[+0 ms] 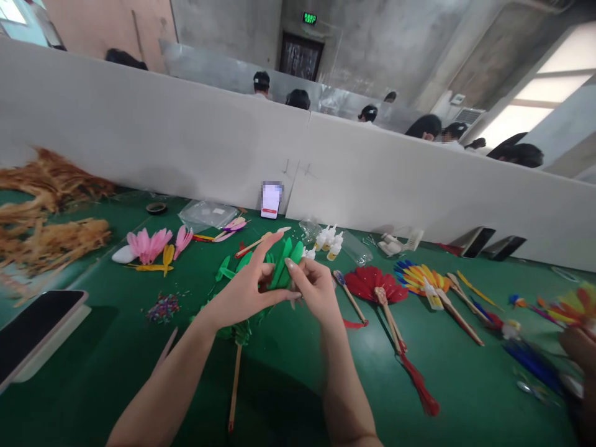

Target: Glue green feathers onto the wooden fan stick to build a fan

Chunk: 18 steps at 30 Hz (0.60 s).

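Above the green table [274, 397], my left hand [254, 285] holds a small bunch of green feathers [281, 264], with the thumb below and the index finger stretched up. My right hand [315, 287] pinches the same bunch from the right, thumb laid against a feather. Both hands hide the lower ends of the feathers. Beneath my left wrist lies a fan with green feathers and a wooden handle [235, 388]. More loose green feathers [224, 269] rest just left of my left hand.
Small glue bottles [333, 243] stand behind my hands. A red feather fan [376, 284] and multicoloured feathers [421, 276] lie right; pink feathers [149, 245], beads [162, 307] and a phone [41, 329] left. Another person's hand [580, 344] is at the right edge. A white partition [209, 130] runs behind.
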Each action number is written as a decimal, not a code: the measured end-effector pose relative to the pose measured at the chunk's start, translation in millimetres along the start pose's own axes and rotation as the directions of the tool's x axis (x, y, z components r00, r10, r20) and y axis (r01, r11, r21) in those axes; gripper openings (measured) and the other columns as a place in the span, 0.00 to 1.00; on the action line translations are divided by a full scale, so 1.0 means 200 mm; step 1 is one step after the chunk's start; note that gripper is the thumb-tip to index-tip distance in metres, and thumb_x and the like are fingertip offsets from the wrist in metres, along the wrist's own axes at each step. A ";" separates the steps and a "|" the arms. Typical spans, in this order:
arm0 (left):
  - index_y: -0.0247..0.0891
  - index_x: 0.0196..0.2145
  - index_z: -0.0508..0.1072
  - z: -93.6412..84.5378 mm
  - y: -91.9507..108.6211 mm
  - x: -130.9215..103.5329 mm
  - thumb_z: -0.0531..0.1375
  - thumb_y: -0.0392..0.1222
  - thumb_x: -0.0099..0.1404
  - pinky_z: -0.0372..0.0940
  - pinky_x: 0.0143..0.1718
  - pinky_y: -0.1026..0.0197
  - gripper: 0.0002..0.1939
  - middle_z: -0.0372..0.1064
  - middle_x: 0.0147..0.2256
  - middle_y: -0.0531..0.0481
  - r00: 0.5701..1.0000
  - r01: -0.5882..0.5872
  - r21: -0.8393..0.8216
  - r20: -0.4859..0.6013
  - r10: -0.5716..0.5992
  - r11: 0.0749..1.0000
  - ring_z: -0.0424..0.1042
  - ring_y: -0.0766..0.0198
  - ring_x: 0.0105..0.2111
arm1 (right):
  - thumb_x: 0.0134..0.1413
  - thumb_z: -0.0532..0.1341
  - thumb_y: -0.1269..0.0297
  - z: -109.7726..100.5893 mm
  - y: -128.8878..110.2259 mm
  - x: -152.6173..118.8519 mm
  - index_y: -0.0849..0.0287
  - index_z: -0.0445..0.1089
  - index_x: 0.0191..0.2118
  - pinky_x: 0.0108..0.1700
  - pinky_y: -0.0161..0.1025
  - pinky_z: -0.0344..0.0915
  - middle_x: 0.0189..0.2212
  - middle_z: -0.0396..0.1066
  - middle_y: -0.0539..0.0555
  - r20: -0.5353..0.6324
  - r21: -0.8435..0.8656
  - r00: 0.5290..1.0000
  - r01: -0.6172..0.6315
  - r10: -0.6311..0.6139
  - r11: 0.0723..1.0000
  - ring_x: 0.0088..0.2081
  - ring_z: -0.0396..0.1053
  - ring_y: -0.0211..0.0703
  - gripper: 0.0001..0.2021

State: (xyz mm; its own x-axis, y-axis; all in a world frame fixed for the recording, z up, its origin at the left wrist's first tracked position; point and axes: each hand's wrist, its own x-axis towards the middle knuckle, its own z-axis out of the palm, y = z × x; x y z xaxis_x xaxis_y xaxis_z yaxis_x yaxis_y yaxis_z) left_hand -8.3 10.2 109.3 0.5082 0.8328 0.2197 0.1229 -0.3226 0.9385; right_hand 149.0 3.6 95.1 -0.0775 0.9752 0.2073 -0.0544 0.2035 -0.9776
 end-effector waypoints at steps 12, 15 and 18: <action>0.51 0.64 0.45 0.07 -0.04 0.06 0.59 0.43 0.65 0.56 0.20 0.68 0.36 0.54 0.21 0.60 1.000 0.014 -0.181 0.016 -0.012 0.983 0.56 0.72 0.19 | 0.52 0.59 0.43 0.02 0.01 -0.02 0.58 0.58 0.18 0.09 0.27 0.50 0.07 0.55 0.42 -0.074 0.055 0.992 -0.100 0.104 0.993 0.07 0.54 0.29 0.25; 0.50 0.63 0.46 0.10 -0.06 0.07 0.57 0.43 0.66 0.55 0.19 0.69 0.32 0.52 0.20 0.61 0.997 0.008 -0.255 -0.074 -0.028 0.967 0.55 0.73 0.19 | 0.53 0.59 0.45 0.03 0.01 -0.03 0.58 0.58 0.17 0.09 0.26 0.48 0.07 0.54 0.42 -0.174 -0.008 0.981 -0.083 0.081 0.996 0.07 0.54 0.28 0.24; 0.50 0.63 0.46 0.13 -0.07 0.07 0.56 0.43 0.67 0.54 0.18 0.70 0.31 0.51 0.19 0.62 0.989 0.005 -0.286 -0.139 -0.046 0.958 0.53 0.74 0.17 | 0.54 0.59 0.47 0.04 0.01 -0.03 0.58 0.58 0.17 0.10 0.26 0.48 0.07 0.53 0.42 -0.210 -0.040 0.976 -0.076 0.066 0.996 0.08 0.54 0.28 0.24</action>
State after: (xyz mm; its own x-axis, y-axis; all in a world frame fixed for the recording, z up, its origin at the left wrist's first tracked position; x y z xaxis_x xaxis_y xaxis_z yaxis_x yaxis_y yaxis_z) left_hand 19.6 14.4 92.9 0.3782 0.9014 0.2110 -0.1233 -0.1769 0.9765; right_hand 142.3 -2.1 91.3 0.1295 0.9831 0.1296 -0.0082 0.1317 -0.9913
